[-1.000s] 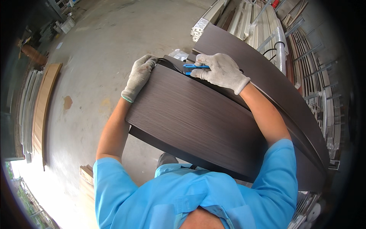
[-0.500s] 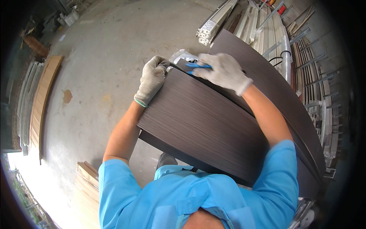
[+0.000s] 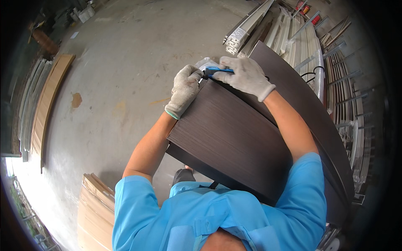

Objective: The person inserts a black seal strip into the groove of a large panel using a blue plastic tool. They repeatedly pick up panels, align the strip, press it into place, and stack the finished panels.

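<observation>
Holding blue tool [image 3: 214,69] | right hand [image 3: 246,75] | left hand [image 3: 185,87] at brown panel [image 3: 234,134]

Panel [image 3: 234,134]: dark brown, fine wood-like grain running lengthwise; lay broad face up, slanting from far left to near right. Blue-and-black hand tool [image 3: 214,71]: small, partly covered, was held roughly crosswise at the panel's far left corner; contact unclear.

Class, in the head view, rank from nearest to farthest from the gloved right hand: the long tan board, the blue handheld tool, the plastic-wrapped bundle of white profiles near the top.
1. Blue handheld tool: held in the right hand, showing at its left.
2. Bundle of white profiles: beyond the hand, toward the top.
3. Long tan board: far left.
</observation>
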`<action>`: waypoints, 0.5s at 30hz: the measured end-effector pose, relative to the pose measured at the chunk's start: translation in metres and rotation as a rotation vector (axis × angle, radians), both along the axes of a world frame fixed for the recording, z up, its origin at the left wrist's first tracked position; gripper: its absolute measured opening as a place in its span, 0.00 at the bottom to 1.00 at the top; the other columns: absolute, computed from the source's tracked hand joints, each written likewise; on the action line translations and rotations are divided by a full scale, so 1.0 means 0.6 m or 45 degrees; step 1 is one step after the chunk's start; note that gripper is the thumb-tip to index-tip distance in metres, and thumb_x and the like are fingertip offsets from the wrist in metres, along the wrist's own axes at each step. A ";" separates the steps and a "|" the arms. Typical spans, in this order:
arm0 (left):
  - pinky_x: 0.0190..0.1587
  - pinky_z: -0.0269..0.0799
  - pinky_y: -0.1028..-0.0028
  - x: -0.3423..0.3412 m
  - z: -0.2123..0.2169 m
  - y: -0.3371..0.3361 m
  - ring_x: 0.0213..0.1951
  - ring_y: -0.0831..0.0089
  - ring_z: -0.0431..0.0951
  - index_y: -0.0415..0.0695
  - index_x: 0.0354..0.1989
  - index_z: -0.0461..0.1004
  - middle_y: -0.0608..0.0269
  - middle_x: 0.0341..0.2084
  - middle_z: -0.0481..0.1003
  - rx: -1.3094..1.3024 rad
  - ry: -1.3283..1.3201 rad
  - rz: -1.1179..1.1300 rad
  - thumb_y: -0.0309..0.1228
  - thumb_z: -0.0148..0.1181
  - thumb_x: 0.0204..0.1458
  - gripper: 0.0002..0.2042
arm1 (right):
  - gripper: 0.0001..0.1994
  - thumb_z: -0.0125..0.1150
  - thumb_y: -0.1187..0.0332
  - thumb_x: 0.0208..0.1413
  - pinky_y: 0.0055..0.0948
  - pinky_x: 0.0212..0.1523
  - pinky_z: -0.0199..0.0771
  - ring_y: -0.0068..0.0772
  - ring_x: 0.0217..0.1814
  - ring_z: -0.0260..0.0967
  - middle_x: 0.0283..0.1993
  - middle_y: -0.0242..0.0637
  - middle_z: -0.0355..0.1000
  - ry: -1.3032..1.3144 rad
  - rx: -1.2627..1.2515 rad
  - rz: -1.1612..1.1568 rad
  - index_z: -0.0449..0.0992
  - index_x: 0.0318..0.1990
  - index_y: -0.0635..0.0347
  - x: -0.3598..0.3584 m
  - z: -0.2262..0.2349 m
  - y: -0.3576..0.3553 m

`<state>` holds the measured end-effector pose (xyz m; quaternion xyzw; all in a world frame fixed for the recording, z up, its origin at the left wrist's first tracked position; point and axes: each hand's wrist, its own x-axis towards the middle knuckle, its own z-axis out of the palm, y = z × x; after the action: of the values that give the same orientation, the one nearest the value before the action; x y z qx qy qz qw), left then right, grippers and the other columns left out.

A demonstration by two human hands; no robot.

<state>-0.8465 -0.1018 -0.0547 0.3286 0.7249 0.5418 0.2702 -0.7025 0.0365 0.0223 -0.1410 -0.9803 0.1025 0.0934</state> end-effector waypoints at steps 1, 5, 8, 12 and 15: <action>0.32 0.67 0.78 0.000 0.000 0.001 0.27 0.81 0.70 0.37 0.40 0.76 0.69 0.25 0.73 0.021 -0.076 -0.003 0.28 0.53 0.63 0.08 | 0.19 0.65 0.46 0.56 0.39 0.32 0.78 0.37 0.26 0.78 0.26 0.36 0.79 -0.079 -0.002 -0.075 0.80 0.41 0.51 -0.003 -0.004 0.002; 0.31 0.67 0.78 0.005 0.001 -0.003 0.26 0.83 0.69 0.38 0.39 0.77 0.69 0.24 0.72 0.051 -0.211 0.035 0.29 0.54 0.62 0.08 | 0.19 0.64 0.46 0.57 0.38 0.30 0.76 0.39 0.26 0.78 0.23 0.38 0.77 -0.069 -0.023 -0.069 0.79 0.41 0.51 0.019 -0.013 0.013; 0.31 0.67 0.78 0.004 0.003 -0.006 0.26 0.83 0.70 0.38 0.39 0.77 0.68 0.23 0.72 0.040 -0.231 0.014 0.32 0.56 0.61 0.10 | 0.19 0.65 0.46 0.56 0.39 0.29 0.73 0.41 0.25 0.77 0.22 0.39 0.75 -0.088 -0.059 -0.048 0.79 0.39 0.53 0.068 0.000 0.017; 0.32 0.67 0.78 -0.001 0.005 0.000 0.26 0.82 0.71 0.40 0.41 0.78 0.68 0.24 0.73 -0.055 -0.194 0.044 0.33 0.56 0.60 0.10 | 0.19 0.66 0.46 0.56 0.40 0.28 0.71 0.44 0.25 0.76 0.22 0.41 0.75 -0.090 -0.244 -0.070 0.78 0.38 0.53 0.110 0.021 0.007; 0.33 0.68 0.77 0.000 0.004 0.004 0.26 0.81 0.71 0.41 0.42 0.78 0.67 0.24 0.74 -0.064 -0.200 0.064 0.33 0.56 0.60 0.10 | 0.20 0.65 0.45 0.56 0.40 0.29 0.72 0.43 0.26 0.76 0.23 0.39 0.75 -0.103 -0.155 -0.071 0.78 0.37 0.53 0.064 0.010 0.008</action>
<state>-0.8463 -0.0993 -0.0524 0.2599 0.7227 0.5542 0.3209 -0.6643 0.0414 0.0283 -0.1775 -0.9709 0.1533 0.0476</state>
